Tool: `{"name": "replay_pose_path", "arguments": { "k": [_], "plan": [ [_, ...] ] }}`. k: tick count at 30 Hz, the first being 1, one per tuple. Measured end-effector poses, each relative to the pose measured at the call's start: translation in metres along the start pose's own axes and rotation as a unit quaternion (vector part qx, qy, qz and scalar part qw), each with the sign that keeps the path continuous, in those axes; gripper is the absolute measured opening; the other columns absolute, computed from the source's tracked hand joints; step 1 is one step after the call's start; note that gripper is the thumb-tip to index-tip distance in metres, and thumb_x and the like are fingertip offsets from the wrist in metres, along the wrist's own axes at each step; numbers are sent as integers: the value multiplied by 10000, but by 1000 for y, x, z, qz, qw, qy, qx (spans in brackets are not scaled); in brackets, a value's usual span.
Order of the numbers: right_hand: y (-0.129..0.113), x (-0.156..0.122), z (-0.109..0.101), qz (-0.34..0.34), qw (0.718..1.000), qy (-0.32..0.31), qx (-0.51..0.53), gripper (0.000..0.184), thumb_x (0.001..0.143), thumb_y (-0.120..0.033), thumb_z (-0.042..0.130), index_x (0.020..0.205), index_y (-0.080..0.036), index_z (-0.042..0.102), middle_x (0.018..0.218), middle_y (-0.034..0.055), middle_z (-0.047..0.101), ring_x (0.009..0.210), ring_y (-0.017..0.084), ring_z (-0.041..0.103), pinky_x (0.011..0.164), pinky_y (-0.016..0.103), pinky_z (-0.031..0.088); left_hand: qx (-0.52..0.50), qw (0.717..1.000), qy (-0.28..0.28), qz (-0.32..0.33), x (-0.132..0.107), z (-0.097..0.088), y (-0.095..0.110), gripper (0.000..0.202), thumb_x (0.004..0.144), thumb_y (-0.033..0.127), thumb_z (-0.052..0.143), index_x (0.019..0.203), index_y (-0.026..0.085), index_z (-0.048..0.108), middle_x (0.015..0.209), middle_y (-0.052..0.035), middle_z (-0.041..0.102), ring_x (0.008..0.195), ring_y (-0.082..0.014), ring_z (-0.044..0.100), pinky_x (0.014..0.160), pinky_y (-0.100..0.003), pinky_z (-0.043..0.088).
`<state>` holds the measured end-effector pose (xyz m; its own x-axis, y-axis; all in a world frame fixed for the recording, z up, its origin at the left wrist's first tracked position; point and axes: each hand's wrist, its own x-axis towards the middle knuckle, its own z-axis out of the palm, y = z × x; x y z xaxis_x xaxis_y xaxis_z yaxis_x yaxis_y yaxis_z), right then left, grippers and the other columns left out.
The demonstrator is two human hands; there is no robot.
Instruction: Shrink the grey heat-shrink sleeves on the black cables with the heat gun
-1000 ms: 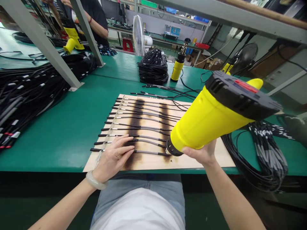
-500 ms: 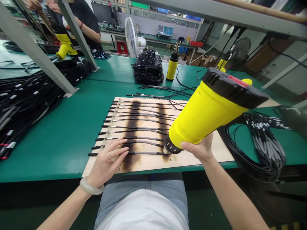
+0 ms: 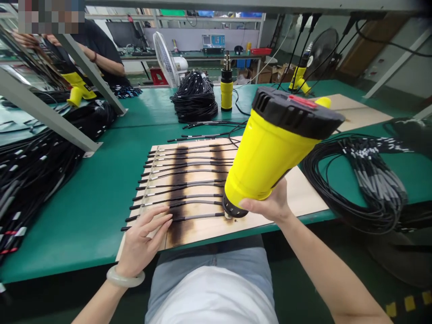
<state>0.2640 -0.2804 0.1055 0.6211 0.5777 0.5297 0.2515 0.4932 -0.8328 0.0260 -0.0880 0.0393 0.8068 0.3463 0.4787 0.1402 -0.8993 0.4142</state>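
My right hand [image 3: 270, 204] grips a yellow heat gun [image 3: 266, 153] with a black base, its nozzle pointing down at the right end of the nearest cable's grey sleeve. My left hand [image 3: 143, 240] has its thumb and forefinger closed around the nearest cable [image 3: 199, 217], left of that sleeve; its other fingers are stretched out. Several black cables with grey sleeves lie side by side across a scorched wooden board [image 3: 199, 231]. Their left ends sit along a strip near the board's left edge. The heat gun hides part of their right side.
Cable bundles lie at the left [image 3: 43, 166] and right [image 3: 378, 175], with a coiled pile [image 3: 195, 96] behind. A second heat gun [image 3: 227, 90] stands upright. A fan [image 3: 165, 58] is farther back. Metal posts [image 3: 50, 110] rise at left, near another person [image 3: 101, 49].
The view has shifted, so the board and both hands appear farther left. The heat gun stands a little more upright, its nozzle still at the nearest cable. My left fingers have drawn closer together.
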Motion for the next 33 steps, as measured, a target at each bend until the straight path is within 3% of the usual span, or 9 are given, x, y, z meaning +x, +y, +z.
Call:
{"name": "replay_pose_path", "arguments": {
  "k": [3,7,15,21,25,33],
  "plan": [
    [-2,1,0,-8,1000,21,20,554,533,-291,831,974,-255,498,824,-4,685,715,214,681,626,359,609,16,999,-31,18,5,3,1,130,846,240,564,920,228,671,989,-57,637,939,-222,600,804,-372,505],
    [-3,3,0,9,1000,23,-8,628,471,-364,851,977,-242,500,897,31,681,787,238,678,683,383,606,37,997,-64,14,8,6,-1,182,841,333,559,915,221,682,934,-66,640,878,-216,599,766,-361,515],
    [3,6,-1,-2,1000,-16,-23,577,494,-361,850,960,-212,546,939,59,665,928,258,650,830,412,568,45,998,-31,1,5,-2,-3,168,857,319,540,929,227,661,933,-59,635,874,-204,604,749,-331,521],
    [1,6,-2,-15,999,5,38,654,498,-271,853,1026,-243,469,963,31,659,828,221,675,746,379,593,51,998,-36,-2,-2,-4,-7,153,852,280,557,952,226,659,967,-50,626,893,-192,602,776,-313,515],
    [3,5,-2,-13,1000,-16,14,526,510,-310,847,932,-230,544,857,16,673,805,222,671,740,384,593,49,998,-28,10,-1,-4,-8,143,851,257,562,960,230,651,963,-48,624,894,-188,595,777,-319,502],
    [6,4,-1,-9,999,-14,36,505,525,-292,840,947,-218,571,899,26,675,801,210,666,724,358,588,47,999,-22,8,-1,-3,-5,139,856,263,556,942,220,657,949,-51,628,878,-186,596,766,-318,493]
  ]
}}
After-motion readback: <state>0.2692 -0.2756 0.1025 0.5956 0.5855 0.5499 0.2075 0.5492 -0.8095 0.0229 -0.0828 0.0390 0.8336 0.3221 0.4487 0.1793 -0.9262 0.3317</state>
